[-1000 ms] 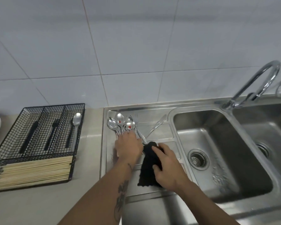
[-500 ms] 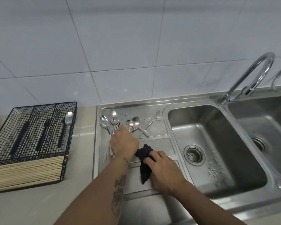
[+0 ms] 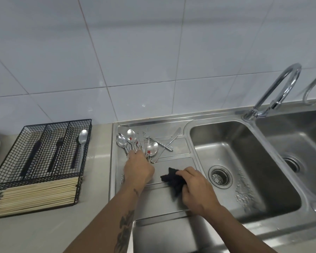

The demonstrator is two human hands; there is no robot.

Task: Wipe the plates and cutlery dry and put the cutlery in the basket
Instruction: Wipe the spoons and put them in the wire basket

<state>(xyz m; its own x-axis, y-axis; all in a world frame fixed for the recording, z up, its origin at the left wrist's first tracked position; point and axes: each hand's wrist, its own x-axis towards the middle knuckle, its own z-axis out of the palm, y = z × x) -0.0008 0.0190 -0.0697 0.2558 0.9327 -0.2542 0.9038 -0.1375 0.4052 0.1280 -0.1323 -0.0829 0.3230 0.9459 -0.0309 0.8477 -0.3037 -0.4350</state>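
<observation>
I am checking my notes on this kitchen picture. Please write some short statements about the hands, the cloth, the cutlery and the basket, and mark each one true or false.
1. The right hand holds a black cloth. True.
2. The left hand rests inside the wire basket. False: it is on the spoons on the draining board.
3. One silver spoon lies in the basket. True.
4. The butter knife lies in the sink basin. False: it lies on the draining board.
5. Wooden chopsticks fill the basket's front compartment. True.
</observation>
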